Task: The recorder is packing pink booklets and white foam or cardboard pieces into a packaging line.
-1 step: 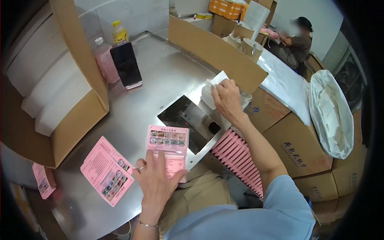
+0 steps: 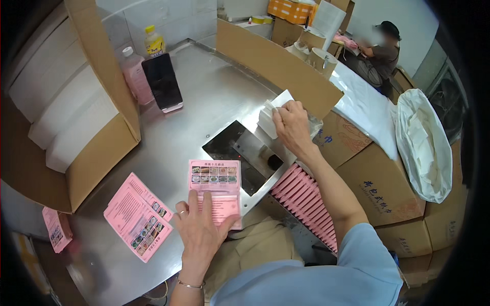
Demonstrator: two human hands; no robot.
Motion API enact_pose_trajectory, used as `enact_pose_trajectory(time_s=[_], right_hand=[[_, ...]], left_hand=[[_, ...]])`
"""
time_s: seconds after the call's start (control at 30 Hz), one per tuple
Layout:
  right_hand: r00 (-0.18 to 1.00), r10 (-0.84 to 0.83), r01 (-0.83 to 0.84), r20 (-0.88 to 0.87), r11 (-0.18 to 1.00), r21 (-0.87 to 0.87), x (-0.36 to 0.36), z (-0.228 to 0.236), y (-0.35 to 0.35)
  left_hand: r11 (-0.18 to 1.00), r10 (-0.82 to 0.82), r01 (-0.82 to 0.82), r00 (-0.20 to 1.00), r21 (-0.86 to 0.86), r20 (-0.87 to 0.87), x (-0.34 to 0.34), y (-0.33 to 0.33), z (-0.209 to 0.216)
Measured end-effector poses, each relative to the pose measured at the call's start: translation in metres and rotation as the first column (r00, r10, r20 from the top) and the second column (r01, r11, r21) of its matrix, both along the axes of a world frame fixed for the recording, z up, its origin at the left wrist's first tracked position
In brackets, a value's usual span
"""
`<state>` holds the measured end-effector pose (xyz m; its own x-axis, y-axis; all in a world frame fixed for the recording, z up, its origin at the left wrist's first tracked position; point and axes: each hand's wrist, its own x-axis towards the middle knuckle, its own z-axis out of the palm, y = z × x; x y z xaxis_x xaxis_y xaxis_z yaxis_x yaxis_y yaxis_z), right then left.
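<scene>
My left hand [image 2: 199,232] lies on a pink printed tissue sleeve [image 2: 215,178] at the table's front edge, its fingers stretched over the lower half and the thumb along the right side. Farther right, my right hand [image 2: 293,125] is closed on white folded tissues [image 2: 267,121] beside a clear plastic wrapper [image 2: 315,125]. Between the hands, a dark rectangular panel [image 2: 222,140] with a shiny metal plate is set into the table. More pink printed sleeves [image 2: 138,217] lie overlapping to the left of my left hand.
An open carton [image 2: 104,158] of white paper blocks stands left. A phone [image 2: 162,84] leans against bottles [image 2: 135,76]. Pink packs [image 2: 305,204] line up in a row below my right forearm. Cartons [image 2: 377,183] and a white bag [image 2: 423,148] stand right; another person [image 2: 385,56] sits behind.
</scene>
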<state>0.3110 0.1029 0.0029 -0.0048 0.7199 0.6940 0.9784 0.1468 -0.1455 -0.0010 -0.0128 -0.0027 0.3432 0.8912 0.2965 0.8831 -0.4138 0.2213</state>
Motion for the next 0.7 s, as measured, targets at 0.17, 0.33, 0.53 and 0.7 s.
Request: enact_pose_trajectory(time_s=[0.17,0.33,0.53,0.7], right_hand=[[0.988,0.089,-0.084,-0.124,0.996,0.043,-0.002,0.0,-0.009],[0.947,0.321,-0.318,0.006,0.936,0.155,-0.041,-0.004,-0.031],[0.647,0.755,-0.748,0.105,0.655,-0.101,-0.138,-0.026,-0.122],[0.88,0.469,-0.431,0.074,0.854,-0.29,-0.163,-0.025,-0.036]], left_hand=[[0.991,-0.083,0.064,0.984,0.119,0.157,0.0,0.007,-0.026],[0.978,-0.207,0.205,0.961,0.031,0.186,-0.002,0.001,-0.019],[0.986,-0.168,0.166,0.974,0.026,0.149,-0.02,0.001,0.002],[1.0,-0.019,0.023,0.975,-0.013,0.22,-0.001,0.01,-0.002]])
